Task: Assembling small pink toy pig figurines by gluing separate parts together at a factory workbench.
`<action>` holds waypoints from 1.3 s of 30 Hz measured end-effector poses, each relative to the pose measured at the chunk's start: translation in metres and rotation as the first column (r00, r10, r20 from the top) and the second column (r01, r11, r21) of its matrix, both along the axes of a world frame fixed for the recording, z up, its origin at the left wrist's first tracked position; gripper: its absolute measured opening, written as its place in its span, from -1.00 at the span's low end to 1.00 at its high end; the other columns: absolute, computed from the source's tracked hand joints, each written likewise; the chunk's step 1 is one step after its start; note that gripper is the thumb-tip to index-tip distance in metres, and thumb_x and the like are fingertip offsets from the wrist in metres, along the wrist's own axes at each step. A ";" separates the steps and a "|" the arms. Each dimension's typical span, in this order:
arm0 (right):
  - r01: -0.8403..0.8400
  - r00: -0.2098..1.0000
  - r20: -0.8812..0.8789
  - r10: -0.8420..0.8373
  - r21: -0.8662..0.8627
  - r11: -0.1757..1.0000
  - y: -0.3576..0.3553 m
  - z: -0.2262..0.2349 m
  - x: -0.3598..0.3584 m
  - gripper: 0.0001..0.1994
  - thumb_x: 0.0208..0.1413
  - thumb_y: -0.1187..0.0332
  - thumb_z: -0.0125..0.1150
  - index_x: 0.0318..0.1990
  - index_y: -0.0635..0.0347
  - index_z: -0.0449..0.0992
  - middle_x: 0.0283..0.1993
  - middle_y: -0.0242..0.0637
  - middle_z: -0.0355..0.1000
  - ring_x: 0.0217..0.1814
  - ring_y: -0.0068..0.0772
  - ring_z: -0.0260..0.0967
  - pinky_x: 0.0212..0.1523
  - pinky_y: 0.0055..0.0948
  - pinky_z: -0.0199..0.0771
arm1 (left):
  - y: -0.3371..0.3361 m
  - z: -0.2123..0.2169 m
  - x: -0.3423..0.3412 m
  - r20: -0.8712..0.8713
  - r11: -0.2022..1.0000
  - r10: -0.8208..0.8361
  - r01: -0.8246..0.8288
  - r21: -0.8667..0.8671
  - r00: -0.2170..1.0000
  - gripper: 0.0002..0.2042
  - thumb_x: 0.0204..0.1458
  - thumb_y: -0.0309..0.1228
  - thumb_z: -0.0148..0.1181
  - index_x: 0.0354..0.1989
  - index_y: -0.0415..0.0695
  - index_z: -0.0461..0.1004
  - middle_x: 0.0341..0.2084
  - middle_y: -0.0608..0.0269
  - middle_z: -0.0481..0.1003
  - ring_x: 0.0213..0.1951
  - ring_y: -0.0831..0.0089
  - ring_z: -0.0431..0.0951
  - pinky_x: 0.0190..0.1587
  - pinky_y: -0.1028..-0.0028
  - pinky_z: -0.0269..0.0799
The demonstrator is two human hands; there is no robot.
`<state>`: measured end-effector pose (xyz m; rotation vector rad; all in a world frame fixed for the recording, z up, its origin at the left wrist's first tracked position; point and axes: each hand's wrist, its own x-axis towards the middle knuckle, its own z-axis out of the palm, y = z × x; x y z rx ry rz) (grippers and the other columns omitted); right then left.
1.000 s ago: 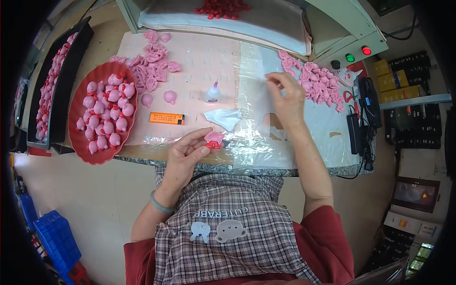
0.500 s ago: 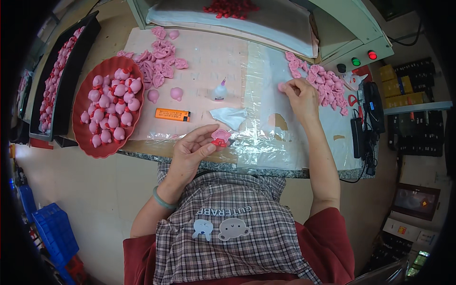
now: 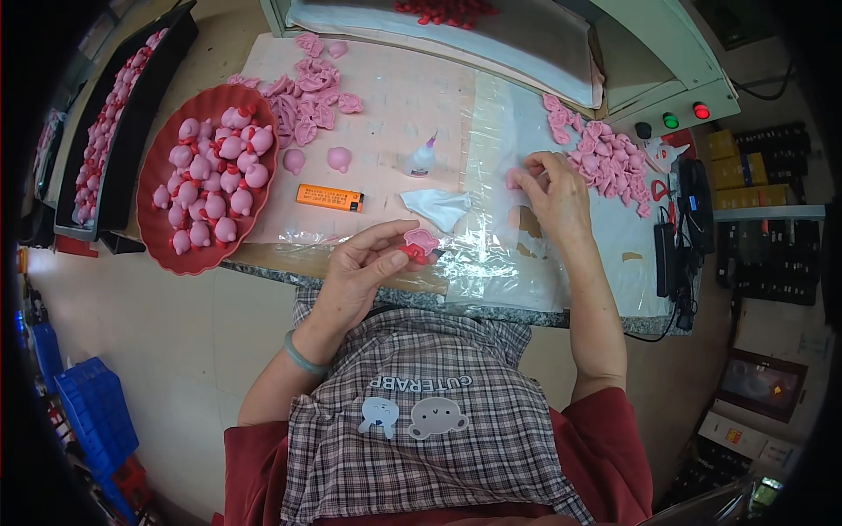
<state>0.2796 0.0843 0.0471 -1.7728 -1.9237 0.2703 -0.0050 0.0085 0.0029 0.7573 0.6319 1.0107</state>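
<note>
While left grip (image 3: 360, 270) pinches red-pink piece (image 3: 422, 238), right grip (image 3: 560, 200) pink part (image 3: 511, 179), cloth (image 3: 437, 208) lies between.

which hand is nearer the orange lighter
Left. The left hand is on the near side of the orange lighter, apart from it; the right hand is well off to its right, past the white cloth.
</note>
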 end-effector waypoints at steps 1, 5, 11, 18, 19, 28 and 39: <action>-0.004 0.997 0.078 0.004 -0.003 1.000 -0.003 0.003 -0.005 -0.73 -0.03 0.29 0.37 -0.23 0.25 0.55 -0.31 -0.21 0.48 -0.39 -0.31 0.42 -0.30 -0.33 0.44 | 0.000 0.000 0.000 0.009 1.000 -0.001 0.001 -0.006 1.000 -0.60 0.18 -0.44 0.14 0.18 -0.27 0.34 -0.04 -0.01 0.51 -0.05 0.25 0.58 -0.01 0.42 0.50; -0.011 0.975 0.221 0.012 -0.004 1.000 -0.005 -0.001 -0.007 -0.70 -0.07 0.29 0.39 -0.20 0.24 0.54 -0.27 -0.24 0.48 -0.35 -0.30 0.45 -0.26 -0.30 0.47 | 0.001 0.002 0.001 -0.014 1.000 -0.001 0.001 0.011 1.000 -0.60 0.18 -0.44 0.14 0.18 -0.27 0.35 -0.02 0.00 0.51 -0.05 0.25 0.57 0.00 0.42 0.50; -0.037 0.995 0.096 0.037 -0.008 0.999 -0.004 -0.006 -0.009 -0.76 -0.08 0.46 0.33 -0.21 0.26 0.53 -0.27 -0.23 0.47 -0.31 -0.28 0.46 -0.23 -0.32 0.49 | 0.000 0.000 0.002 0.010 1.000 0.002 -0.002 -0.003 1.000 -0.59 0.15 -0.47 0.16 0.18 -0.28 0.35 0.02 -0.02 0.48 -0.05 0.25 0.58 0.02 0.38 0.50; -0.143 0.952 -0.284 0.118 -0.071 0.987 -0.014 0.003 -0.012 -0.72 -0.09 0.59 0.27 -0.14 0.27 0.53 -0.17 -0.28 0.47 -0.20 -0.45 0.43 -0.08 -0.49 0.44 | 0.000 -0.002 -0.002 0.041 1.000 -0.012 0.013 -0.020 0.999 -0.58 0.11 -0.57 0.18 0.17 -0.29 0.37 0.00 0.05 0.49 -0.03 0.32 0.56 0.08 0.38 0.50; -0.173 0.911 -0.395 0.120 -0.101 0.980 -0.017 0.002 -0.012 -0.70 -0.08 0.61 0.26 -0.12 0.29 0.52 -0.13 -0.27 0.46 -0.13 -0.45 0.42 -0.01 -0.49 0.42 | 0.000 -0.001 -0.002 0.037 1.000 -0.011 0.012 -0.028 0.999 -0.59 0.11 -0.57 0.18 0.17 -0.29 0.37 -0.01 0.06 0.50 -0.04 0.33 0.56 0.08 0.39 0.50; -0.521 0.690 -0.599 0.406 -0.021 0.854 -0.055 0.011 -0.055 -0.66 -0.12 0.65 0.28 -0.10 0.32 0.49 -0.02 -0.14 0.46 0.07 -0.31 0.42 0.15 -0.36 0.38 | -0.001 -0.003 0.006 0.022 0.999 0.041 -0.041 0.004 0.999 -0.65 0.09 -0.55 0.22 0.06 -0.31 0.38 -0.09 0.06 0.52 -0.10 0.35 0.58 0.01 0.42 0.50; -0.560 0.736 -0.393 0.551 0.104 0.822 -0.062 0.011 -0.077 -0.69 -0.17 0.61 0.35 -0.18 0.25 0.54 -0.11 -0.17 0.54 -0.05 -0.22 0.50 -0.03 -0.33 0.50 | -0.004 0.001 0.002 -0.042 1.000 -0.018 0.018 0.010 0.999 -0.66 0.09 -0.55 0.24 0.04 -0.30 0.38 -0.12 0.12 0.51 -0.09 0.43 0.57 -0.03 0.48 0.52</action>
